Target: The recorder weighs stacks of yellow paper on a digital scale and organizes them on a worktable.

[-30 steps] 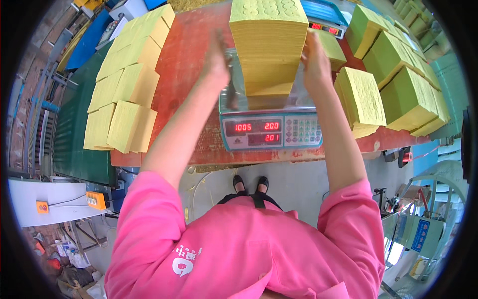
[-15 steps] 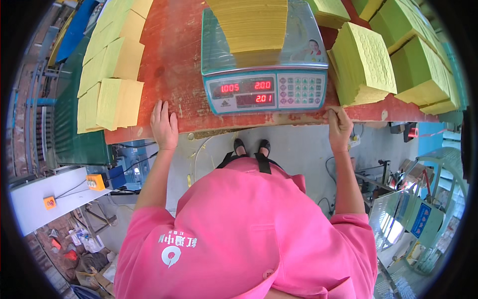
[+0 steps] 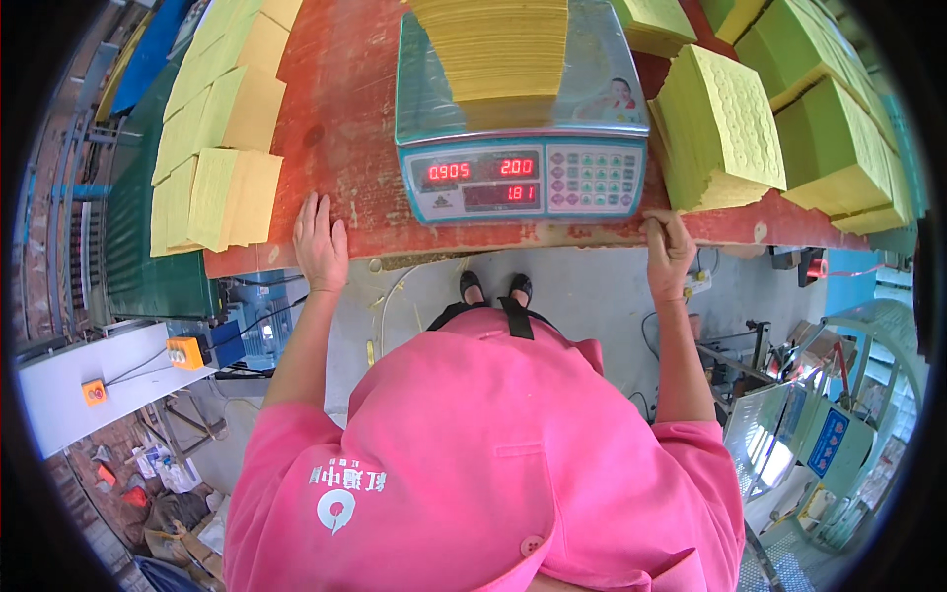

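Observation:
My left hand (image 3: 322, 243) lies on the front part of the red tabletop (image 3: 340, 148), fingers stretched out and nothing in it. At the same edge, to the right, my right hand (image 3: 671, 253) is closed with bent fingers against the table rim. Whether it pinches anything is hidden. Between the hands and a little farther away stands a teal-edged digital scale (image 3: 612, 205) with lit red digits and a keypad. On its metal pan rests a tall stack of yellow paper sheets (image 3: 503, 59), its top cut off by the picture's edge. My right hand is close to the scale's front right corner.
Several yellow paper stacks (image 3: 237, 192) line the table's left side. More yellow stacks (image 3: 725, 128) stand at the right, one right beside the scale. Below left is a white panel with orange switch boxes (image 3: 184, 352); machine parts (image 3: 838, 434) stand at right.
The scale's red readings at left and below have dropped to smaller values. Both hands keep their places at the table edge; the whole view has shifted very slightly.

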The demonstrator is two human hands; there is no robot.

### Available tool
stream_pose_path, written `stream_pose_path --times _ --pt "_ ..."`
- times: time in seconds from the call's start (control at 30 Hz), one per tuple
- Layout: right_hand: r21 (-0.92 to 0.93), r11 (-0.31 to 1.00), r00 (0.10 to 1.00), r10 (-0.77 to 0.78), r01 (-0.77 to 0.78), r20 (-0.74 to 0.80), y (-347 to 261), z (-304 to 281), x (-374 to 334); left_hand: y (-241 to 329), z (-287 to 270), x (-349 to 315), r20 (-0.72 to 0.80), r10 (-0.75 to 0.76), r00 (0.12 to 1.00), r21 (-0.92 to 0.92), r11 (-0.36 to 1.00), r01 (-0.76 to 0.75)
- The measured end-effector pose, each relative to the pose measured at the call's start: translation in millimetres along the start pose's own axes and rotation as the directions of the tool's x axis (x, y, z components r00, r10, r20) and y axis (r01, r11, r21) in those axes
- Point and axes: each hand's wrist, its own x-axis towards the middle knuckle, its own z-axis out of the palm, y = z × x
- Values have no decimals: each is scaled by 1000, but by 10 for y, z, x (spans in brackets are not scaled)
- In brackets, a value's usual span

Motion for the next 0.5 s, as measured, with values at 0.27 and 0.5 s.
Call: stream_pose_path --times 0.27,0.5 --pt "12 1000 1000 4 -4 5 -15 -17 -5 7 3 1 26 -8 1000 3 1000 8" --pt "-37 999 1000 -21 21 13 -117 -69 -17 37 -27 -30 45 -45 998 1 999 45"
